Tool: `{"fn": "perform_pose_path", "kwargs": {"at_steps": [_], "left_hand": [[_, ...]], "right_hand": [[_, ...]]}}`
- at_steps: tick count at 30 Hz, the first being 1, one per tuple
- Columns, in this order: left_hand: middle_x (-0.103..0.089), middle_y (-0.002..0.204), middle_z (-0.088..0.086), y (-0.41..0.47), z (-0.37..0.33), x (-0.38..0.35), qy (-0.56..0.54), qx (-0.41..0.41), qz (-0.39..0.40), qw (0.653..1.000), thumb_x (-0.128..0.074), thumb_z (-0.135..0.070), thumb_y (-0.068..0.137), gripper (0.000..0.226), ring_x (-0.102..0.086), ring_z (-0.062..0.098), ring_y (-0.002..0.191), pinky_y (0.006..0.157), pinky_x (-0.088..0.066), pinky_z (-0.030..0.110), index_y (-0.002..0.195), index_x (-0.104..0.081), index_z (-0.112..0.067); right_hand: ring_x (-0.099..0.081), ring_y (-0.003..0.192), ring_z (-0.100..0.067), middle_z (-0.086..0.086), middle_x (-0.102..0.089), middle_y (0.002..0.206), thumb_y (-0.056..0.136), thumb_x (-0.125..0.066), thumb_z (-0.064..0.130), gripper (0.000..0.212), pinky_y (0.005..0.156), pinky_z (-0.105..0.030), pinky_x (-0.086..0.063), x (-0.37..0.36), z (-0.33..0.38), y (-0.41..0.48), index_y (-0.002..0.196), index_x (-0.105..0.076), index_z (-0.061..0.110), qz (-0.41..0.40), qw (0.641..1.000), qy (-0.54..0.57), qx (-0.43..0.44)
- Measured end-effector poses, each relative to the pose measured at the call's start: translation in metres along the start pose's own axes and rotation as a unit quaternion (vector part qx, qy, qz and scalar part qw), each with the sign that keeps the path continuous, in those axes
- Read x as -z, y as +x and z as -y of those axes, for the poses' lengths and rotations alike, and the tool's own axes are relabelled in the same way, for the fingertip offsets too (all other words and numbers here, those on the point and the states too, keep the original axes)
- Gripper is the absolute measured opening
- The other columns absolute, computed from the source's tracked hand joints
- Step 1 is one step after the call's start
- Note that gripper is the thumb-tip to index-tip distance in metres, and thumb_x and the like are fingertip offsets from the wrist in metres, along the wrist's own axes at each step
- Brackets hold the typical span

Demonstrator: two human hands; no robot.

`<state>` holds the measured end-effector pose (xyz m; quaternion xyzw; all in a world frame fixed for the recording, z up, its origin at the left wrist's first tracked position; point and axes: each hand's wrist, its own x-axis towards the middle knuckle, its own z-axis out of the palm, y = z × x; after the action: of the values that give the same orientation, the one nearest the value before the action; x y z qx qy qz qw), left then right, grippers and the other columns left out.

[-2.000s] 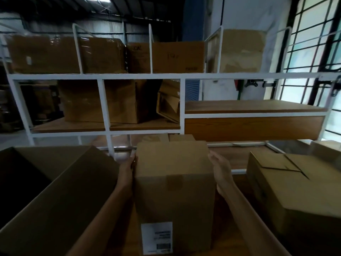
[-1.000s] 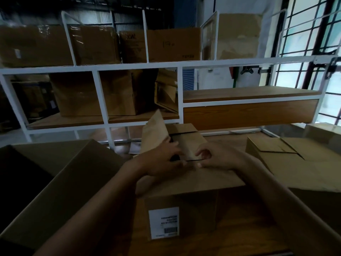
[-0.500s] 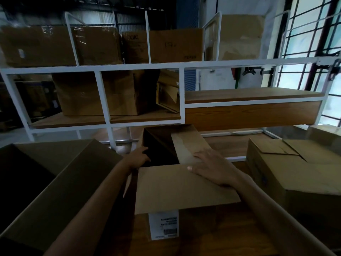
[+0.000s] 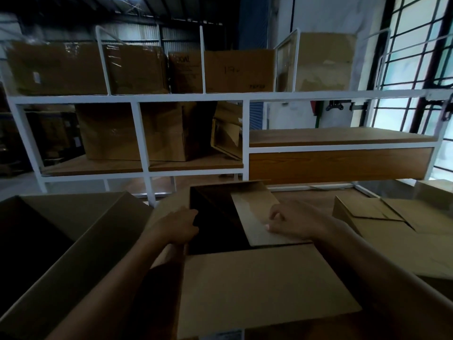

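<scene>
"Starting with the largest item, what is recorded?"

"A white metal rack [image 4: 220, 96] with wood-grain shelves is noted behind the table [image 4: 306, 195]. Brown cartons [image 4: 58, 67] are stacked on its upper and left levels."

"And the containers on the table?"

"A large open carton [image 4: 81, 231] is found at the left, its inside too dark for contents to be read. A carton with interlocked flaps [image 4: 392, 231] is found at the right, closed. Between them, at the middle front, the cardboard box [image 4: 257, 285] is placed."

"Its orientation?"

"The mouth is turned upward, and the long axis is run from the viewer toward the rack. The near flap [image 4: 264, 298] is laid out flat toward the viewer, the left flap [image 4: 169, 204] is folded outward, and the right flap [image 4: 255, 212] is tilted in over the opening. The interior is seen only as shadow, so contents cannot be told. Plain matt brown card with square edges is observed, with a white printed label [image 4: 228, 336] on the near wall."

"The hands?"

"The left hand [image 4: 174, 229] is curled over the box's left rim, which is gripped. The right hand [image 4: 294, 222] is rested on the right flap with bent fingers. Whether that flap is pinched or merely pressed cannot be told."
</scene>
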<state>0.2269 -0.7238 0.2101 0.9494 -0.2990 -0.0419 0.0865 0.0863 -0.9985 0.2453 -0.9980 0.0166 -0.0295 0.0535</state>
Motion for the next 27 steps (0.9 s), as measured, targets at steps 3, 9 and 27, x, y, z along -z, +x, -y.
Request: {"fn": "perform_pose_path", "kwargs": {"at_steps": [3,9,27], "left_hand": [[-0.051,0.133,0.002,0.019,-0.002,0.009,0.053,-0.006,0.011,0.999,-0.052,-0.038,0.098,0.043,-0.051,0.019,0.119,0.102,-0.042,0.036,0.138,-0.047,-0.023],[-0.016,0.161,0.015,0.08,-0.006,0.015,0.081,0.022,0.03,0.996,-0.051,-0.041,0.098,0.068,-0.02,0.035,0.147,0.117,-0.023,0.046,0.155,-0.02,-0.023],[-0.03,0.153,0.017,0.196,0.033,0.0,0.056,0.067,-0.038,0.995,-0.062,-0.026,0.092,0.075,-0.033,0.04,0.139,0.113,-0.03,0.049,0.153,-0.021,-0.012]], "right_hand": [[-0.058,0.094,-0.009,0.005,-0.063,0.108,0.093,-0.054,0.053,0.036,0.087,-0.039,-0.052,0.003,-0.002,0.021,0.113,-0.065,0.026,-0.001,0.999,0.014,0.03],[-0.058,0.114,-0.018,-0.003,-0.062,0.124,0.096,-0.055,0.043,0.038,0.097,-0.04,-0.049,-0.007,0.003,0.082,0.124,-0.062,0.018,-0.003,0.994,0.06,0.095],[-0.06,0.097,-0.022,-0.008,-0.065,0.107,0.103,-0.041,0.031,0.033,0.09,-0.042,-0.047,-0.047,-0.068,0.243,0.11,-0.065,0.01,-0.031,0.969,0.243,-0.025]]}}
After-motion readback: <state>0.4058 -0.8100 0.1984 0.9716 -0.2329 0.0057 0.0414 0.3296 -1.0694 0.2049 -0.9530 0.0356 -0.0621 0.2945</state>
